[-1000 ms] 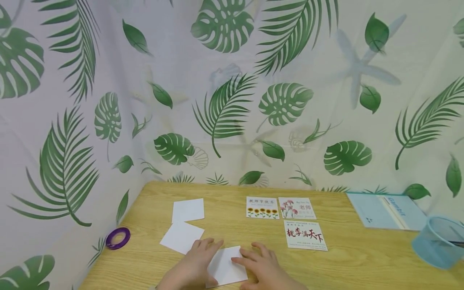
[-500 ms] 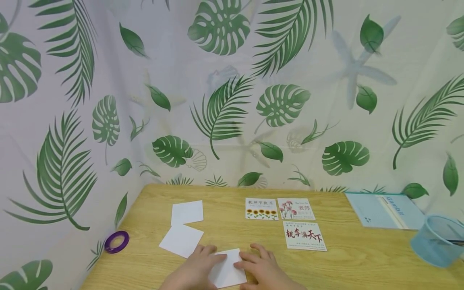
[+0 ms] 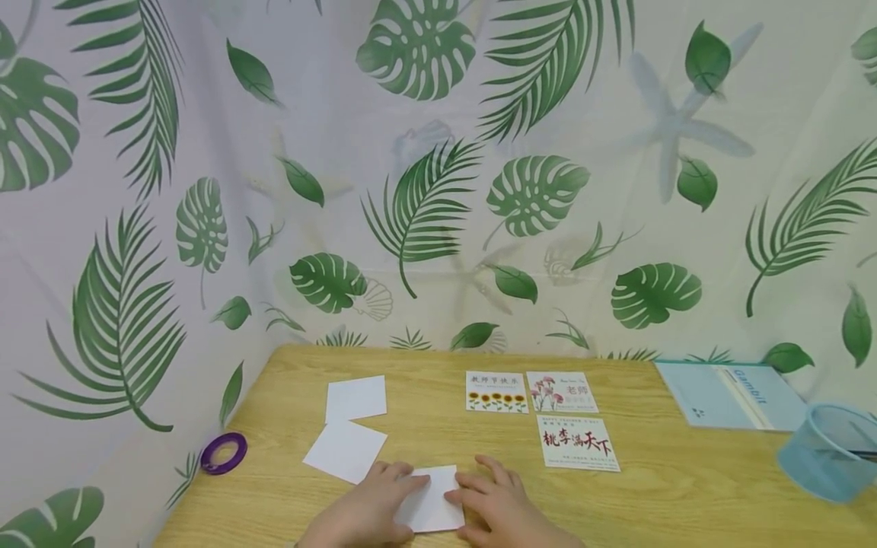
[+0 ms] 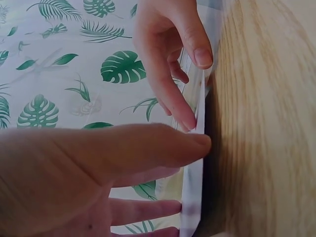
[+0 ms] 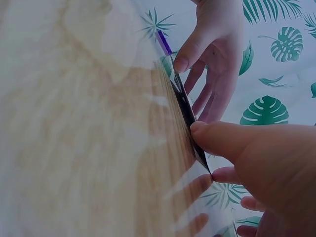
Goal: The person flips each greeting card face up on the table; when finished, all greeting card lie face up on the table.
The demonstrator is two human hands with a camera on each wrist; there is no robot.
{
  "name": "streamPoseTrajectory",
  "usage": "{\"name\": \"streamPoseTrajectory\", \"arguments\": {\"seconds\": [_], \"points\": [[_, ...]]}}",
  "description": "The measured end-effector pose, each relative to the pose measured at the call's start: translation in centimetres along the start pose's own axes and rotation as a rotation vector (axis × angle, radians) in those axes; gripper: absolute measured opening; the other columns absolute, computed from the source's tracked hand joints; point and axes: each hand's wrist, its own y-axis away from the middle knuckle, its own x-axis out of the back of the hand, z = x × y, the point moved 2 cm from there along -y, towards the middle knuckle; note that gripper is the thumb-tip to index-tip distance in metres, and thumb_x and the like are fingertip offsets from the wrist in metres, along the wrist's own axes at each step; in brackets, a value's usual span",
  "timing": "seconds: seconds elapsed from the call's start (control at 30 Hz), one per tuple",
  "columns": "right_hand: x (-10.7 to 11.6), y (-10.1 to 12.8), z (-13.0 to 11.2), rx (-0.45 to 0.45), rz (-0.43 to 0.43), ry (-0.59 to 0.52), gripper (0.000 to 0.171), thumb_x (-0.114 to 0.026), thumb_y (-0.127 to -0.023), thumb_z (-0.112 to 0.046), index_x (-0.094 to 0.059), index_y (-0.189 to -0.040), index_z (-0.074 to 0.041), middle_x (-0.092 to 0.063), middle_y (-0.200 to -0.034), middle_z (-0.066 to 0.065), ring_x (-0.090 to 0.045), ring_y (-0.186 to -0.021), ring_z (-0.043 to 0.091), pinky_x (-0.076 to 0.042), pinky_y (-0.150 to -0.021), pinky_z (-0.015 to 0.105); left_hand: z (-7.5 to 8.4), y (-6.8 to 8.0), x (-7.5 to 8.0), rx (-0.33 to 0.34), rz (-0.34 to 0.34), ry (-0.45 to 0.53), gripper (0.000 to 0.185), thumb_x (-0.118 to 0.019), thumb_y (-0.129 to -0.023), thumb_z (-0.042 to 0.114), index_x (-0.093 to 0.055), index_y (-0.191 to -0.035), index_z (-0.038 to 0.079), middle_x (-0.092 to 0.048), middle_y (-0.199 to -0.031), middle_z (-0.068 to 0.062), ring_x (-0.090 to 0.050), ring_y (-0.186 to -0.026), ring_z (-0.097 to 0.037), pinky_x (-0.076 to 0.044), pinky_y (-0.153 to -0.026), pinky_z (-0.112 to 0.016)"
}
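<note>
Both hands lie on a white card (image 3: 433,498) at the near edge of the table (image 3: 685,495) — the left hand (image 3: 373,506) covers its left side, the right hand (image 3: 496,506) its right, and the card shows between them. The left wrist view shows the left thumb along the card's edge with the fingers under it, so the card is lifted a little and pinched there; the right wrist view shows the right thumb (image 5: 222,138) pressing on the card's rim with the fingers beneath. Just beyond the left hand lies a blank sheet (image 3: 346,450), tilted, and past that a second blank sheet (image 3: 355,397), their corners overlapping. Beyond the right hand is a card with red lettering (image 3: 578,443); farther on sit a sunflower card (image 3: 496,392) and a flower card (image 3: 561,392), side by side. Well off to the left lies a purple tape roll (image 3: 223,453) — far to the right, a blue folder (image 3: 733,396) and a blue mesh cup (image 3: 825,453).
</note>
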Motion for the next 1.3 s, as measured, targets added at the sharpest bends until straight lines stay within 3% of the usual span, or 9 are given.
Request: {"name": "streamPoseTrajectory", "arguments": {"seconds": [0.23,0.47,0.7,1.1,1.3], "points": [[0.2,0.0,-0.1,-0.006,0.016,0.002,0.037,-0.071,-0.089,-0.032,-0.067,-0.124,-0.021,-0.062,-0.135,0.012,-0.042,-0.132,0.046,-0.040,-0.095,0.070,0.1,-0.2,0.3,-0.037,-0.003,-0.010,0.058,-0.074,-0.082,0.025,-0.059,-0.137,0.018,-0.059,-0.133,-0.006,-0.051,-0.119,-0.028,-0.047,-0.098,-0.039],[0.3,0.1,0.0,0.008,0.004,-0.019,0.041,-0.075,-0.086,-0.033,-0.067,-0.124,-0.021,-0.062,-0.135,0.013,-0.042,-0.131,0.046,-0.040,-0.094,0.070,0.5,0.3,0.3,-0.005,0.005,0.026,0.072,-0.085,-0.069,0.029,-0.059,-0.136,0.023,-0.056,-0.134,-0.003,-0.047,-0.119,-0.025,-0.050,-0.092,-0.033],[0.2,0.2,0.0,0.034,0.040,0.014,0.034,-0.074,-0.087,-0.031,-0.070,-0.120,-0.022,-0.064,-0.132,0.011,-0.045,-0.128,0.045,-0.042,-0.091,0.067,0.7,0.4,0.6,-0.006,0.010,0.004,0.077,-0.087,-0.065,0.026,-0.058,-0.137,0.022,-0.056,-0.133,-0.003,-0.047,-0.117,-0.025,-0.050,-0.091,-0.031],[0.6,0.2,-0.1,0.016,0.083,-0.033,0.027,-0.062,-0.096,-0.025,-0.069,-0.121,-0.020,-0.066,-0.130,0.010,-0.047,-0.128,0.044,-0.041,-0.092,0.071,0.4,0.5,0.9,-0.006,-0.042,0.099,0.068,-0.079,-0.077,0.023,-0.055,-0.141,0.022,-0.055,-0.137,-0.001,-0.046,-0.120,-0.020,-0.049,-0.094,-0.031],[0.7,0.3,-0.1,0.073,0.202,0.020,0.023,-0.064,-0.094,-0.022,-0.072,-0.116,-0.023,-0.070,-0.122,0.006,-0.054,-0.119,0.040,-0.047,-0.084,0.065,0.3,0.5,1.2,-0.065,-0.011,0.079,0.061,-0.075,-0.082,0.026,-0.057,-0.140,0.019,-0.059,-0.135,0.000,-0.052,-0.122,-0.021,-0.048,-0.098,-0.033]]}}
